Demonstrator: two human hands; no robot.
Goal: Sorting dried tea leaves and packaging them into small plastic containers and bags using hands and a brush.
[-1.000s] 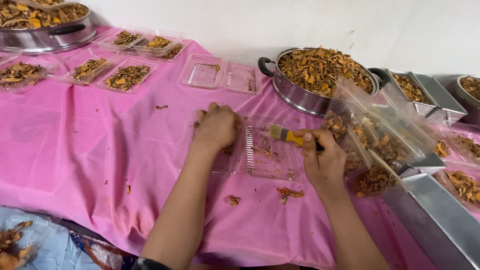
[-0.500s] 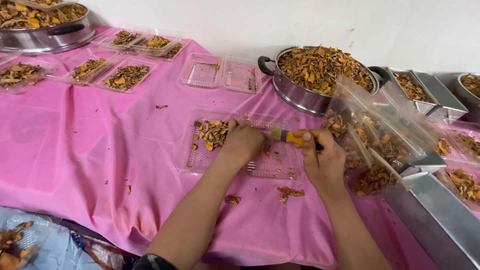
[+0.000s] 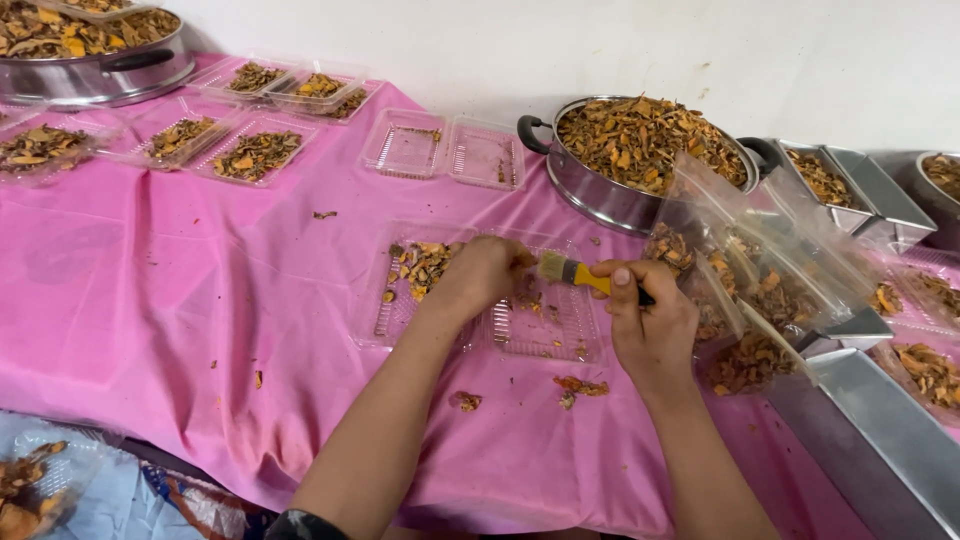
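Right grip (image 3: 650,320) is clenched round the yellow handle of a small brush (image 3: 575,271), bristles pointing left over the right half of the open clear clamshell tray (image 3: 545,325). Left grip (image 3: 480,275) sits knuckles-up on the tray's middle hinge, fingers curled down; whether it pinches any flakes or just presses there, I cannot tell. The tray lies flat on the pink-covered bench (image 3: 200,290), directly under both hands, with a heap of orange-brown dried flakes (image 3: 420,265) in its left half and only crumbs in the right. That tray looks thin, light and springy, likely to skid on the cloth, so holding it by the rim or hinge seems best. The flakes look brittle and feather-light, easily scattered. Far right stands a steel pot (image 3: 600,195) heaped with the same flakes; more filled trays (image 3: 255,155) lie far left, and a few loose bits (image 3: 580,385) sit near the tray's front edge.
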